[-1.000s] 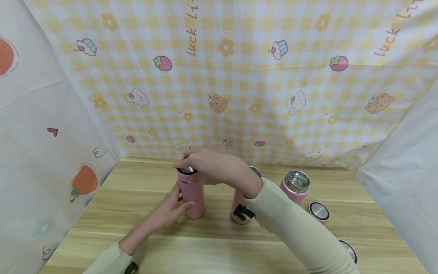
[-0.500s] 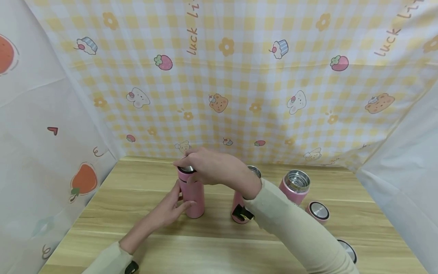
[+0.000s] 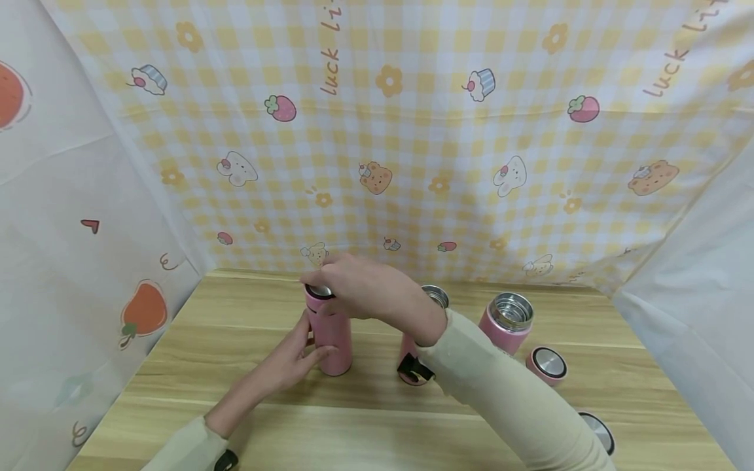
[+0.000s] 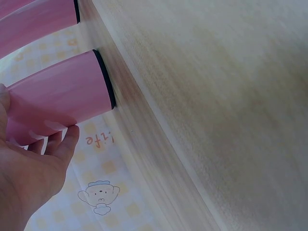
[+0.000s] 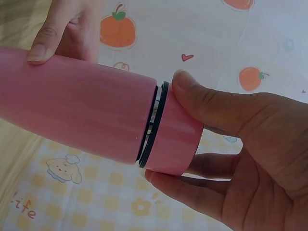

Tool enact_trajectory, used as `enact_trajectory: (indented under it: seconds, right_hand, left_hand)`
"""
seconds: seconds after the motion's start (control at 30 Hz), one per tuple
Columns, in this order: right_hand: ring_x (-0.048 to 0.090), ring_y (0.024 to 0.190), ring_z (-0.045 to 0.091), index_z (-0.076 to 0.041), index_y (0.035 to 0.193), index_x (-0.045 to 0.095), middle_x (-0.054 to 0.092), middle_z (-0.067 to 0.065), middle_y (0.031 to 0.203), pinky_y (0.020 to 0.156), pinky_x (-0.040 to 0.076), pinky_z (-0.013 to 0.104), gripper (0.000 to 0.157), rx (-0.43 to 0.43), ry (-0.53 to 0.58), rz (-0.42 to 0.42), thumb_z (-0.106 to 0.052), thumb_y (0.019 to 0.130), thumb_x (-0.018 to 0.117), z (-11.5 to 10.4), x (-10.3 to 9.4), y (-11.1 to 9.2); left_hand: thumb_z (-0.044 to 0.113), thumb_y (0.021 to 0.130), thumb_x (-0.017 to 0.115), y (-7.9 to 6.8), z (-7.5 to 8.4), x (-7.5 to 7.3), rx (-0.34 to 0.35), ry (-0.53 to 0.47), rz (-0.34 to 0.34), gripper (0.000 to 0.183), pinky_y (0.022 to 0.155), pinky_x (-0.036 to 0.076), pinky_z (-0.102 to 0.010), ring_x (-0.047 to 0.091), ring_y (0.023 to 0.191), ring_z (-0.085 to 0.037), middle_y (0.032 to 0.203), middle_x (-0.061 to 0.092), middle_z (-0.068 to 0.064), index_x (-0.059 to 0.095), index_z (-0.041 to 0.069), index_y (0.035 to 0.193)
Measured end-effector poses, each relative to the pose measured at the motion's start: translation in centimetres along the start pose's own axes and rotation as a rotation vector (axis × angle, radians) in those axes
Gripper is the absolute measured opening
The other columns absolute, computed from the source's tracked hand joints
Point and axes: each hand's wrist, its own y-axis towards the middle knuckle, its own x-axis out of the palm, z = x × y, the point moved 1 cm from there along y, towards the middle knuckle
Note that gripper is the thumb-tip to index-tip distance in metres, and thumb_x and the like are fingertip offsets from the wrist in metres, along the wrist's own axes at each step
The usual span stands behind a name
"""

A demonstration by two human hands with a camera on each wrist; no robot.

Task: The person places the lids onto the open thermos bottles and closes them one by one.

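A pink thermos bottle (image 3: 334, 350) stands upright on the wooden table at left of centre. My left hand (image 3: 290, 364) holds its body low down, thumb in front and fingers around the far side, as the left wrist view also shows. From above, my right hand (image 3: 371, 288) grips the pink lid (image 5: 175, 132), which has a steel top and a black ring. In the right wrist view, a narrow gap with shiny metal shows between the lid and the bottle body. Thumb and fingers lie on opposite sides of the lid.
A second pink bottle (image 3: 408, 345), lidless, stands partly behind my right forearm. Farther right is a wider pink open jar (image 3: 508, 327) with a steel mouth. Two lids, one pink with steel top (image 3: 549, 364) and another (image 3: 598, 433), lie right. Patterned cloth walls enclose the table.
My right hand has turned slightly on the lid, its fingertips and wrist shifting a little. The left hand and the bottle body stay in place.
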Motion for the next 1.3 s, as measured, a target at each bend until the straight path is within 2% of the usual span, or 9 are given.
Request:
enact_trajectory:
  seconds: [0.17, 0.33, 0.63, 0.73, 0.9, 0.97, 1.13, 1.2, 1.3]
  right_hand:
    - [0.053, 0.08, 0.01, -0.018, 0.1, 0.069, 0.055, -0.006, 0.085, 0.064, 0.046, 0.02, 0.019, 0.028, -0.012, 0.0, -0.03, 0.091, 0.08, -0.1, -0.1, 0.0]
    - [0.053, 0.078, 0.01, -0.018, 0.108, 0.072, 0.055, -0.006, 0.085, 0.063, 0.046, 0.02, 0.026, 0.049, -0.033, 0.012, -0.036, 0.091, 0.079, -0.2, 0.0, 0.0]
    - [0.051, 0.071, 0.012, -0.017, 0.108, 0.072, 0.051, -0.003, 0.083, 0.058, 0.045, 0.019, 0.035, 0.039, -0.088, 0.097, -0.046, 0.089, 0.077, 0.1, 0.6, -0.2]
    - [0.051, 0.072, 0.013, -0.017, 0.12, 0.068, 0.051, -0.001, 0.086, 0.059, 0.045, 0.02, 0.045, 0.032, -0.099, 0.113, -0.048, 0.089, 0.077, 0.2, 0.8, -0.3]
    - [0.053, 0.087, 0.015, -0.016, 0.15, 0.049, 0.054, 0.003, 0.103, 0.072, 0.049, 0.023, 0.077, 0.005, 0.005, 0.079, -0.047, 0.086, 0.079, 1.1, 1.0, -0.7]
    - [0.054, 0.098, 0.017, -0.016, 0.154, 0.043, 0.055, 0.006, 0.116, 0.08, 0.05, 0.025, 0.081, -0.031, 0.063, 0.061, -0.045, 0.087, 0.079, 1.5, 1.1, -0.9]
    - [0.042, 0.137, 0.024, -0.017, 0.153, 0.047, 0.047, 0.014, 0.149, 0.106, 0.042, 0.027, 0.065, -0.164, 0.175, 0.024, -0.027, 0.095, 0.075, 2.6, 1.1, -0.9]
    - [0.035, 0.143, 0.026, -0.016, 0.15, 0.051, 0.044, 0.014, 0.152, 0.108, 0.039, 0.026, 0.057, -0.207, 0.209, 0.015, -0.015, 0.097, 0.072, 2.8, 1.1, -0.8]
    - [0.041, 0.14, 0.024, -0.014, 0.147, 0.055, 0.046, 0.012, 0.151, 0.102, 0.043, 0.02, 0.054, -0.234, 0.244, 0.004, -0.003, 0.097, 0.069, 3.0, 1.2, -0.7]
  left_hand:
    - [0.021, 0.103, 0.063, 0.0, 0.0, 0.1, 0.0, 0.006, -0.003, 0.086, 0.105, 0.047, -0.046, 0.04, 0.14, -0.033, 0.162, 0.024, -0.011, 0.0, 0.02, 0.163]
    - [0.021, 0.103, 0.062, 0.0, 0.0, 0.1, 0.001, 0.007, -0.006, 0.087, 0.104, 0.047, -0.046, 0.04, 0.14, -0.034, 0.162, 0.023, -0.011, -0.001, 0.02, 0.163]
    - [0.021, 0.103, 0.062, 0.0, 0.0, 0.0, -0.001, 0.012, -0.012, 0.083, 0.106, 0.045, -0.048, 0.038, 0.14, -0.034, 0.164, 0.019, -0.01, 0.004, 0.021, 0.163]
    - [0.021, 0.103, 0.063, 0.0, 0.0, 0.0, 0.002, 0.008, -0.01, 0.085, 0.105, 0.046, -0.048, 0.04, 0.139, -0.034, 0.164, 0.02, -0.01, 0.003, 0.023, 0.163]
    - [0.02, 0.102, 0.064, 0.2, 0.0, 0.0, 0.009, -0.009, -0.007, 0.082, 0.105, 0.047, -0.046, 0.04, 0.14, -0.032, 0.162, 0.023, -0.008, 0.007, 0.02, 0.162]
    - [0.02, 0.103, 0.064, 0.2, 0.1, 0.0, 0.005, -0.008, -0.008, 0.08, 0.105, 0.047, -0.046, 0.039, 0.14, -0.031, 0.162, 0.024, -0.008, 0.01, 0.019, 0.161]
    - [0.021, 0.103, 0.062, 0.2, 0.1, 0.0, 0.0, 0.003, -0.006, 0.08, 0.104, 0.047, -0.046, 0.041, 0.139, -0.032, 0.162, 0.025, -0.01, 0.008, 0.016, 0.161]
    - [0.019, 0.103, 0.062, 0.2, 0.0, 0.0, 0.015, 0.009, -0.004, 0.081, 0.104, 0.047, -0.047, 0.04, 0.14, -0.033, 0.162, 0.024, -0.011, 0.006, 0.015, 0.162]
    - [0.016, 0.103, 0.062, 0.1, -0.1, 0.1, 0.048, 0.02, 0.003, 0.083, 0.104, 0.047, -0.049, 0.038, 0.14, -0.034, 0.162, 0.022, -0.012, 0.003, 0.014, 0.163]
